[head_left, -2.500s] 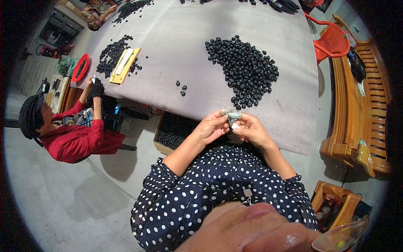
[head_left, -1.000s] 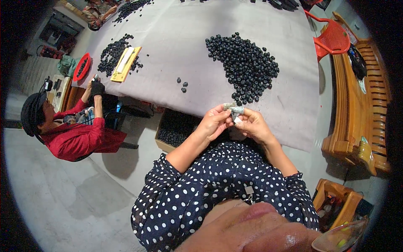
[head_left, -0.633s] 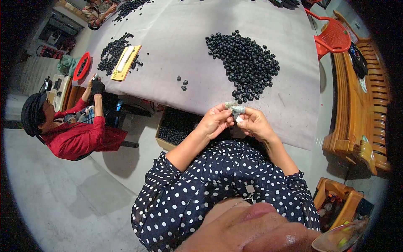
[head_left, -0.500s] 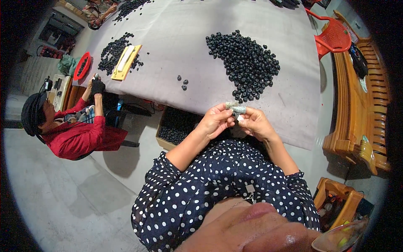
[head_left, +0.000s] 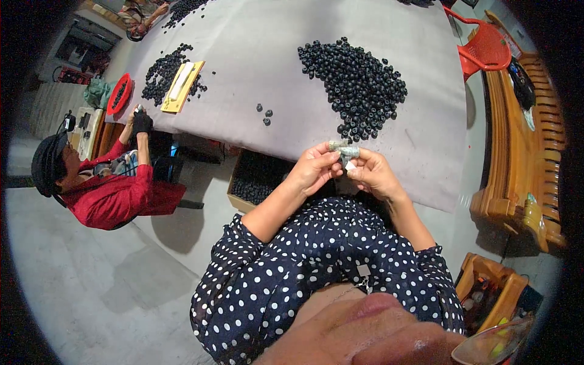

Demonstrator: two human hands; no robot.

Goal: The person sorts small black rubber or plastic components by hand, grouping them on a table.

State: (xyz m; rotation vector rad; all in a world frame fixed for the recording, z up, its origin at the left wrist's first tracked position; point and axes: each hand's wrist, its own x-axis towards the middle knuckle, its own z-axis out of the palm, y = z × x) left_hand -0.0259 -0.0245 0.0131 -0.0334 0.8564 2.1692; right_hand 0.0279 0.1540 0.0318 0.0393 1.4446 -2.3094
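Note:
My left hand [head_left: 314, 170] and my right hand [head_left: 372, 173] meet at the near edge of the grey-covered table [head_left: 274, 67]. Between the fingertips of both hands sits a small grey-white piece [head_left: 344, 149], pinched from either side. Just beyond it on the cloth lies a big heap of small black round parts [head_left: 356, 85]. Three loose black parts [head_left: 264, 114] lie to the left of the heap.
An open cardboard box of black parts [head_left: 252, 182] stands under the table by my left forearm. A person in red [head_left: 106, 188] sits at the table's left, hands by a red tray [head_left: 117, 94], a yellow board [head_left: 181, 86] and another black pile. Red chair [head_left: 483, 48] and wooden bench [head_left: 523, 140] at right.
My hands have lifted slightly toward the table edge, still working the small piece between them. The person in red has barely moved.

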